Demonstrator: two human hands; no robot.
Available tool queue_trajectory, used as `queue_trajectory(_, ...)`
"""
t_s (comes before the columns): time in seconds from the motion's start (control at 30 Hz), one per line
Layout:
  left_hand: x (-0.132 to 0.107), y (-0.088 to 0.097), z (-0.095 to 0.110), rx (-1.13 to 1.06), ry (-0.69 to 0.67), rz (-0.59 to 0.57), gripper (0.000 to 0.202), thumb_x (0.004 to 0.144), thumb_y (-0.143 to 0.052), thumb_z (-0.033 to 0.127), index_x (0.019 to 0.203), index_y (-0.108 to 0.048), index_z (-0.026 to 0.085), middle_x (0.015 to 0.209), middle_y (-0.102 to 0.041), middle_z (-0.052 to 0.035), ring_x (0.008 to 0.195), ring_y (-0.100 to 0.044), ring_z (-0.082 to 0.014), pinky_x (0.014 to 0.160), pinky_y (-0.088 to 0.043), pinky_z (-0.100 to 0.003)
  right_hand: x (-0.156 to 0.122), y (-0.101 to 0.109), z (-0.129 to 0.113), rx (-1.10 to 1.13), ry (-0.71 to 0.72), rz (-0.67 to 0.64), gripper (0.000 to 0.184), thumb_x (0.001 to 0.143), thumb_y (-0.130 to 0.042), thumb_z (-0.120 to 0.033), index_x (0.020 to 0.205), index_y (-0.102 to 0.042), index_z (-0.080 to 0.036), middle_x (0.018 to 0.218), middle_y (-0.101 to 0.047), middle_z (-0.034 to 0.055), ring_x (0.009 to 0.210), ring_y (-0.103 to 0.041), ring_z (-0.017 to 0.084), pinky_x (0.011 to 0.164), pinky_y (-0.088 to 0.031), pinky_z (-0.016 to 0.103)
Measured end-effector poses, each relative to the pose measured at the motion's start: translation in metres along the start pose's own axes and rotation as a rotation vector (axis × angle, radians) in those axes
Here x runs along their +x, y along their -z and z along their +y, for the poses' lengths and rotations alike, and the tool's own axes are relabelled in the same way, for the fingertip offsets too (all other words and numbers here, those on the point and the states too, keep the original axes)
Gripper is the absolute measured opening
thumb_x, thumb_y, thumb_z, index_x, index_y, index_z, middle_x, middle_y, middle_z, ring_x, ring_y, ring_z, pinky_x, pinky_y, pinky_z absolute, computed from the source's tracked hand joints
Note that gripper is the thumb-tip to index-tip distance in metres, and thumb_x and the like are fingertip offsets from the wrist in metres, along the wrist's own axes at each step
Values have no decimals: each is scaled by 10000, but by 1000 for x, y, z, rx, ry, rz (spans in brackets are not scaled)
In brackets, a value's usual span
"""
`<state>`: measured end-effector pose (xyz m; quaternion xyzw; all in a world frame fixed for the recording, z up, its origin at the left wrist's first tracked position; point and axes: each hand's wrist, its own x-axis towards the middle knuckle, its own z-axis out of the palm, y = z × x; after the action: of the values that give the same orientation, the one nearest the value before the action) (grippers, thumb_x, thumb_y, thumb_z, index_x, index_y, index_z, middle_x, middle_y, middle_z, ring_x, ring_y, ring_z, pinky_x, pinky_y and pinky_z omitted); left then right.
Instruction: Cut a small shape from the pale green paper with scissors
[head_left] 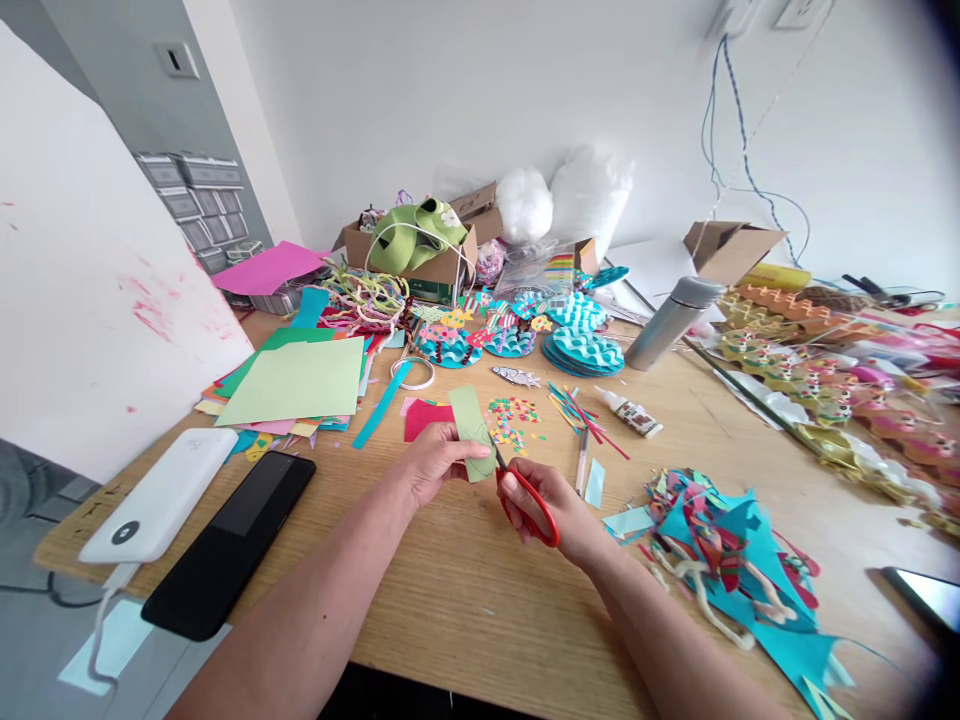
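My left hand [439, 462] pinches a strip of light green paper [470, 425], which bears a faint drawn outline. A pair of scissors with red handles [541, 515] is in my right hand [551, 500], fingers wrapped through the loops. Its dark blades meet the right edge of the green strip, near the lower end. Behind the strip lie a red piece of paper [427, 418] and a scatter of small coloured paper dots [514, 420]. A grey paper fish [516, 376] rests just beyond them.
Stacked coloured paper [292, 385], a white power bank [157, 495] and a black phone [229, 545] lie at left. Teal wave-patterned discs [581, 352], a grey bottle [667, 322] and a glue bottle [631, 412] stand or lie behind. Paper scraps [739, 560] are heaped at right.
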<state>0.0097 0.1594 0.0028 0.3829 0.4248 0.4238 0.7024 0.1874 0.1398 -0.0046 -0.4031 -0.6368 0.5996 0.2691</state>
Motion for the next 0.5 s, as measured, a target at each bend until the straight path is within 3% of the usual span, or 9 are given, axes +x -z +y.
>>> queue_trajectory(0.5, 0, 0, 2, 26, -10, -18, 180, 582, -750, 293, 644, -654, 154, 605, -590, -10, 573, -504, -121, 552, -379, -261, 0, 0, 0, 3, -17, -16, 493, 804, -503, -668, 685, -428, -196, 506, -510, -47, 369, -453, 78, 371, -258, 202)
